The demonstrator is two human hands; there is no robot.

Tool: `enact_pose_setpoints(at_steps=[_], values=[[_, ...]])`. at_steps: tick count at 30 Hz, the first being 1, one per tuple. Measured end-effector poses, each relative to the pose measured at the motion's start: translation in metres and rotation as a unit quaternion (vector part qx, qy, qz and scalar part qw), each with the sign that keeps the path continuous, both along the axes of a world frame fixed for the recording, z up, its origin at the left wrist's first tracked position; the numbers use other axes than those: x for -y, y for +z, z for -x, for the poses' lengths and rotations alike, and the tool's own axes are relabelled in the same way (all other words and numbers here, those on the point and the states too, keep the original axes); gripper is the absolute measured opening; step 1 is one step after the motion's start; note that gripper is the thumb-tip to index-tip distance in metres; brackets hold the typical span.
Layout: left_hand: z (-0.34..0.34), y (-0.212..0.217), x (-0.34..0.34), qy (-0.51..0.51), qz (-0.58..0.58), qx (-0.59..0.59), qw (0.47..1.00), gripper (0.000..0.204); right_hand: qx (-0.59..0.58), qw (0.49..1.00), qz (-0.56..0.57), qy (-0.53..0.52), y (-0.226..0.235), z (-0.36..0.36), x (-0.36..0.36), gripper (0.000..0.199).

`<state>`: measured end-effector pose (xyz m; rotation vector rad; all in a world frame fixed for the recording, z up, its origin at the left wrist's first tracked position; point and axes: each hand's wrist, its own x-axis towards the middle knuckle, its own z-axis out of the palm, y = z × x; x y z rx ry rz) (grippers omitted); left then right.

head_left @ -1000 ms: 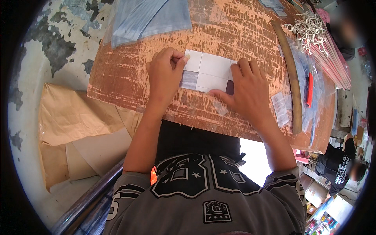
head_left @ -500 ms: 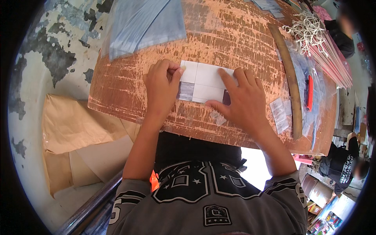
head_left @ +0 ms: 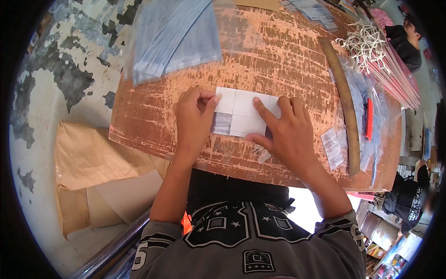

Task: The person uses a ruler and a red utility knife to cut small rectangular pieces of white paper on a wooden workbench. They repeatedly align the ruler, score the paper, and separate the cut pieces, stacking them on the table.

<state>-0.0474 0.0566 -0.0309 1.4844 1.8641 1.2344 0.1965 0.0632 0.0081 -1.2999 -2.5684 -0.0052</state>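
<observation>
Slipping is the chief risk for the white card, since the right hand appears to steady it by light fingertip pressure: its index finger lies on the upper face and its thumb is at the near long edge. Whether that thumb pinches or merely rests cannot be told. The left hand grips the far left corner between thumb and forefinger. An uneven pull there could skew the card, and a hard press could crease it away from its ruled-looking lines. The loose clear scraps just beside the right thumb might catch beneath it if it slides toward the near edge.

The card lies flat on the worn tabletop, closer to the near edge than to the far one. Its long axis runs left to right, roughly parallel to the tabletop's near edge. White faces up, with a grey patch at the near left corner; no clear front or head shows, so its pointing direction is uncertain.
</observation>
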Motion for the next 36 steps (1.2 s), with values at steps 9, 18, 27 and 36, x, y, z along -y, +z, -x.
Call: enact_pose_setpoints(at_steps=[9,18,27,36], values=[[0.001,0.004,-0.001,-0.014,-0.031,-0.064,0.997,0.017,-0.011,1.000,-0.007,-0.006,-0.005,-0.001,0.001,0.078],[-0.020,0.027,0.002,-0.246,-0.152,-0.209,0.934,0.023,-0.019,1.000,-0.009,-0.011,-0.004,-0.001,0.002,0.078],[-0.015,0.021,0.002,-0.323,-0.107,-0.191,0.921,0.030,-0.017,1.000,-0.014,-0.007,-0.006,-0.004,0.005,0.079],[-0.014,0.014,0.002,-0.320,-0.082,-0.209,0.921,0.032,-0.043,0.999,-0.032,-0.007,-0.008,-0.008,0.009,0.077]])
